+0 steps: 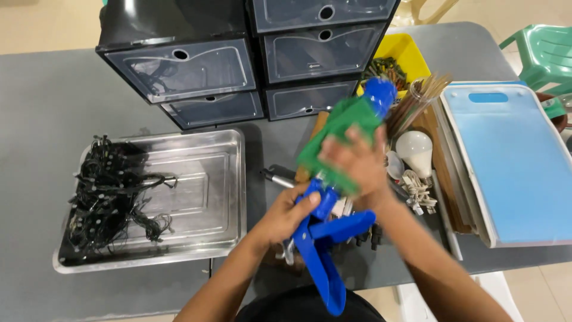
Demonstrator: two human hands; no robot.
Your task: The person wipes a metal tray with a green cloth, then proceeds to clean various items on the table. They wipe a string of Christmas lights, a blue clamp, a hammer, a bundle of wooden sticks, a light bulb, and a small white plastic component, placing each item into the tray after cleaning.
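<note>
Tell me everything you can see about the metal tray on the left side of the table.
The metal tray is a shallow, rectangular pan of shiny steel with rounded corners and a raised rim. It lies flat on the grey table, in front of the dark drawer boxes. A tangled bundle of black wire fills its left part and spills over the left rim; the rest of its floor is bare. Neither hand touches it.

A makeshift hobby or repair workbench, set up on a grey table [42,107]. Stacked dark storage drawers [196,71] at the table's far edge; just in front of them, a steel tray [202,179] with tangled black wire [110,191]. Right of the drawers, a yellow bin of small parts [411,50], a light bulb [415,149], a blue board [512,161]. Beyond the table, a green plastic chair [542,50] on pale tiled floor.
</note>
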